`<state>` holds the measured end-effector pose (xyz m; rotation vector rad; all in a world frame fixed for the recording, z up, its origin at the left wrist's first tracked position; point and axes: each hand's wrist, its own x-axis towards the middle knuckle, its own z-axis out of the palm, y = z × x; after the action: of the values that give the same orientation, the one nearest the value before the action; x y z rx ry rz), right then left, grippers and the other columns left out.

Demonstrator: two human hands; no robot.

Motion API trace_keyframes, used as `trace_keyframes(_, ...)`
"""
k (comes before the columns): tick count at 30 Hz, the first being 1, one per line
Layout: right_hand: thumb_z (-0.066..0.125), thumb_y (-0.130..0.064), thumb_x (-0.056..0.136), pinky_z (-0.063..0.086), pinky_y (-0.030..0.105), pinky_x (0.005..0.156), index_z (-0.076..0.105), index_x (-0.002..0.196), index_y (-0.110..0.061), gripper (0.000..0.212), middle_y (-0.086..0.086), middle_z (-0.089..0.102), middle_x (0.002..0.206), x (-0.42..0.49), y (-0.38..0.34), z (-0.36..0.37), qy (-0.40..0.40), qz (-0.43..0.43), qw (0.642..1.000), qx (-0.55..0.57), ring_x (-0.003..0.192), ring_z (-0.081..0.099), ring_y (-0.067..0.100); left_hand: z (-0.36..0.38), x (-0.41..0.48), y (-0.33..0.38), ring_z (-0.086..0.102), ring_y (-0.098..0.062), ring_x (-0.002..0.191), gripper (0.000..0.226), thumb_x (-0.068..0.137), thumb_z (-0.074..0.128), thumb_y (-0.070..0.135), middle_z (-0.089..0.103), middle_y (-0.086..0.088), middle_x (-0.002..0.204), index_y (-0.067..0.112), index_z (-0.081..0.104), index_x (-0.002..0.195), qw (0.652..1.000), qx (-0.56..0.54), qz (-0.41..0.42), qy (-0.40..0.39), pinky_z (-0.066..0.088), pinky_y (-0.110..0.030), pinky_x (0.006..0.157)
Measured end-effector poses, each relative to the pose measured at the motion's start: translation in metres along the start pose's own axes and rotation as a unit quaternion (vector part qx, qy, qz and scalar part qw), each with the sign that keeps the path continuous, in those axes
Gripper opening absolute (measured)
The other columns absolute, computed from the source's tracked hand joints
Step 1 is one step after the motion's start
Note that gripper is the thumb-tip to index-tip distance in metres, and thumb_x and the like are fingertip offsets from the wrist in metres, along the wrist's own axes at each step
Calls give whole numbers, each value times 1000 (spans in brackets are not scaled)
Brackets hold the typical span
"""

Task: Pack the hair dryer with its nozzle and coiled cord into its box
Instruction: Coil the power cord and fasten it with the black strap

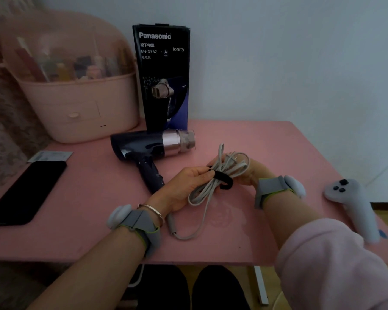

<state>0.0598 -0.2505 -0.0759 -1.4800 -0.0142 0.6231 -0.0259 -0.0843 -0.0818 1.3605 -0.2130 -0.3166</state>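
Observation:
A dark blue hair dryer (143, 148) lies on its side on the pink table (87, 189), its rose-gold barrel and clear nozzle (187, 140) pointing right. Behind it the tall black Panasonic box (164, 77) stands upright against the wall. Its grey cord (213, 184) is gathered into a bundle above the table's middle, with a black strap (224, 179) looped around it. My left hand (184, 186) pinches the bundle at the strap. My right hand (249, 171) holds the bundle's far end, mostly hidden behind the cord. A loose stretch of cord trails toward the table's front.
A pink cosmetics basket (76, 101) stands at the back left. A black phone (25, 193) and a small packet (49, 156) lie at the left. A grey controller (354, 206) rests near the right edge. Both wrists wear grey bands.

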Motion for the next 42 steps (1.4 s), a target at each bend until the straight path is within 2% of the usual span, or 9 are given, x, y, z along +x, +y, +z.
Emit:
trace_keyframes(2,36,0,96,53,19,46,73,75,-4,43,7,72,67,-1,-12,4,-20,24,999,-8,43,63,7,1,-1,0,65,-4,61,22,93,45,10,73,4,69,6,66,92,1000,16,-8,-7,52,-14,61)
trace_keyframes(4,39,1,94,57,26,59,61,104,14,28,12,70,94,-3,-25,10,-51,12,989,-137,48,65,2,3,-2,1,64,-5,60,22,93,46,10,72,2,69,1,66,96,999,33,-15,-18,52,-14,60)
trace_keyframes(9,62,7,79,54,16,55,69,75,-8,17,-2,75,64,-9,-47,14,-64,-107,967,-221,58,68,6,4,-4,1,57,-18,61,21,92,49,13,71,-1,64,4,68,91,998,64,-30,-5,44,-26,58)
trace_keyframes(14,65,6,77,53,15,57,68,75,-10,16,11,69,77,-21,-73,30,-68,-165,941,-288,68,61,19,6,-1,0,53,-18,62,21,92,49,14,71,2,62,7,69,88,997,77,-28,4,37,-27,56)
trace_keyframes(20,71,3,72,45,7,59,72,81,-13,18,-17,64,56,-32,-80,73,-92,-234,876,-411,53,55,-8,2,-1,1,60,-4,52,29,93,48,16,71,2,58,8,69,74,998,57,-21,37,47,-13,52)
trace_keyframes(24,70,1,73,44,5,61,74,87,-5,16,-8,64,66,-37,-77,82,-106,-252,847,-456,53,55,-9,-2,0,2,61,-6,50,30,94,47,18,71,-1,57,4,67,76,996,28,-14,86,47,-15,49)
trace_keyframes(32,60,14,77,51,11,53,64,80,-3,19,-7,65,53,-47,-71,75,-112,-213,901,-360,45,60,-1,-1,2,7,62,-11,47,23,94,45,18,69,-3,53,5,62,86,985,-21,-3,169,47,-21,46)
trace_keyframes(39,65,7,78,54,18,61,66,80,3,5,13,63,73,-54,-52,61,-94,-209,923,-308,57,59,10,-4,1,8,62,-10,45,25,93,47,15,68,-4,51,-3,64,91,975,0,-7,221,47,-16,43)
trace_keyframes(42,59,13,78,51,13,55,61,71,-7,21,9,61,69,-55,-47,55,-70,-219,932,-281,51,58,5,-1,0,9,63,-8,44,24,95,42,10,68,-7,54,-6,60,99,974,-24,-5,226,47,-16,41)
